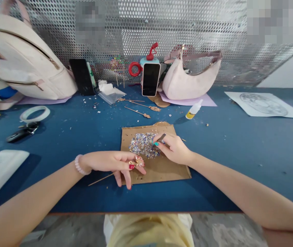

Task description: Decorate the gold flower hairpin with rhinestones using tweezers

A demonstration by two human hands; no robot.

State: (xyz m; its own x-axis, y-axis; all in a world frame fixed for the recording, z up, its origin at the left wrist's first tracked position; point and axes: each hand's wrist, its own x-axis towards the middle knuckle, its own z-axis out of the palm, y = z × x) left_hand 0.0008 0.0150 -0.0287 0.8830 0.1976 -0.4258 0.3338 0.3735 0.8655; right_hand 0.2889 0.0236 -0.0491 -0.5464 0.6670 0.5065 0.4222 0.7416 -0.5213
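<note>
Two bare forearms (239, 187) stretch up from the lower corners, nearest my camera, with yellow cloth (148, 230) between them, below the edge of the blue table (239, 144). From my seat far off, I see the left hand (120, 167), a pale bracelet (81, 165) at its wrist, pinching a pin (139, 161) narrowly between thumb and fingers. The pin's pink and gold head is over the cardboard (159, 172), and a thin stick (100, 180) slants out from under the palm toward the left; I cannot see where the two join. The right hand (176, 150) has its fingers closed on a slim dark tool (161, 138), fingertips down at the right side of a heap of glittering gems (142, 142) on the same cardboard. I cannot tell whether the tool has hold of a gem.

Beyond the cardboard I make out more pins (137, 112) lying flat, with a glue bottle (194, 109) tilted to their right. A white phone (151, 79) leans by a cup (148, 61) with a red straw, next to a handbag (190, 80). Over on the left I have a tape roll (45, 111) touching a key (21, 133), and a backpack (30, 58) behind them
</note>
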